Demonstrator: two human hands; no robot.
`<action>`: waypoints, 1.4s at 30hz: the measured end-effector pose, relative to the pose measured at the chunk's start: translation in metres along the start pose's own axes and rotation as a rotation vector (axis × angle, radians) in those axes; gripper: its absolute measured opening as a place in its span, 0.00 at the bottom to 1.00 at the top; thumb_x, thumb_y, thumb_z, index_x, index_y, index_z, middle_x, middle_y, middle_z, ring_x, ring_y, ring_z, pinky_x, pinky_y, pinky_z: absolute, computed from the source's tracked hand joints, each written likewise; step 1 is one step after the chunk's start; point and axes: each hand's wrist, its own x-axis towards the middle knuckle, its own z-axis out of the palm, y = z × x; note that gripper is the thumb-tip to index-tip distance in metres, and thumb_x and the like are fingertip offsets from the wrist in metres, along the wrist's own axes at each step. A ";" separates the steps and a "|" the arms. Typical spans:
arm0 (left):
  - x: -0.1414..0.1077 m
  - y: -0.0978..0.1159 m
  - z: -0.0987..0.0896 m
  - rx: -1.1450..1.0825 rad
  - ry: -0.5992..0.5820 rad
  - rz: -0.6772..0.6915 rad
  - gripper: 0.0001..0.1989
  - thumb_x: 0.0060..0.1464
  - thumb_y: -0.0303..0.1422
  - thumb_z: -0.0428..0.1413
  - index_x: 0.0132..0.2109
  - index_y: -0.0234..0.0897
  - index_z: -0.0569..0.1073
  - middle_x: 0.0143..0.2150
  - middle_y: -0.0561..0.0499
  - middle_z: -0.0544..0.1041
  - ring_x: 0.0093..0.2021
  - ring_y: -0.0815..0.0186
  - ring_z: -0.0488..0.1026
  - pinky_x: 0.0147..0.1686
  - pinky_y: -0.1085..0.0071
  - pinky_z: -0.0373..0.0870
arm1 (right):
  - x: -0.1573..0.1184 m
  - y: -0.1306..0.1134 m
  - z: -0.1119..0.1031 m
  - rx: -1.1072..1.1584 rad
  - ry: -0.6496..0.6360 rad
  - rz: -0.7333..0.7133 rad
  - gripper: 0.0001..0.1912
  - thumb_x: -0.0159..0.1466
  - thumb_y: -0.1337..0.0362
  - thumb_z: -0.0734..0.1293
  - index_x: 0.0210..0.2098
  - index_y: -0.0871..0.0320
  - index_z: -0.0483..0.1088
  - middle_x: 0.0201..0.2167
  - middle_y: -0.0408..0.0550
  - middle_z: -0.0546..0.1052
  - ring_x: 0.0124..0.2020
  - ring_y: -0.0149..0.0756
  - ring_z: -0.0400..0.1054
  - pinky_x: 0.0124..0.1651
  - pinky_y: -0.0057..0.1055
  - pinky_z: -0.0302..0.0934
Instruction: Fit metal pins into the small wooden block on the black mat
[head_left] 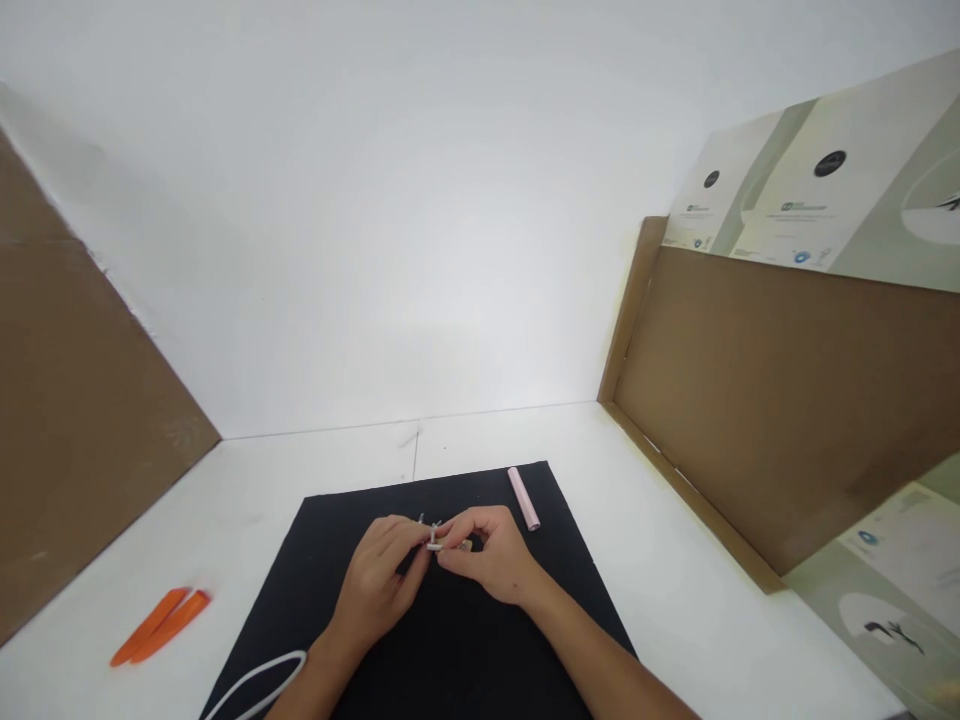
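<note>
Both hands meet over a black mat [480, 660], holding one small object between the fingertips. The small light-coloured piece [433, 547] has thin, short, pin-like parts sticking up; its kind is too small to make out. My left hand [382, 575] is closed, pinching the piece from the left side. From the right, my right hand [491, 555] pinches it between thumb and index finger. The fingers hide much of the piece. A pink tube-like stick [523, 498] lies on the mat just beyond my right hand.
Two orange elongated pieces [161, 628] lie on the white table [262, 500] at the left. A white cable loop [281, 660] rests by my left forearm. Cardboard panels stand at the left [90, 380] and right [787, 390], with a white wall [420, 220] behind.
</note>
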 end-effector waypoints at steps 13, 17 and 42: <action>0.001 0.002 0.000 -0.012 0.019 -0.002 0.12 0.57 0.20 0.55 0.45 0.39 0.73 0.38 0.48 0.78 0.39 0.63 0.73 0.41 0.63 0.69 | 0.001 0.006 0.003 0.046 0.074 0.057 0.07 0.48 0.66 0.76 0.23 0.59 0.75 0.30 0.50 0.82 0.33 0.40 0.77 0.37 0.34 0.68; 0.001 0.001 0.000 -0.006 0.020 0.003 0.11 0.57 0.21 0.55 0.45 0.38 0.73 0.38 0.48 0.78 0.39 0.62 0.74 0.41 0.63 0.69 | -0.001 -0.001 0.004 0.034 0.028 0.056 0.06 0.48 0.66 0.76 0.24 0.59 0.76 0.33 0.50 0.83 0.37 0.42 0.77 0.41 0.35 0.68; 0.003 0.007 0.001 -0.010 0.018 -0.006 0.11 0.57 0.22 0.55 0.45 0.39 0.74 0.38 0.47 0.79 0.39 0.62 0.75 0.41 0.63 0.72 | 0.006 0.013 0.002 0.171 0.139 0.142 0.14 0.45 0.60 0.79 0.23 0.59 0.73 0.22 0.45 0.79 0.24 0.34 0.73 0.31 0.31 0.67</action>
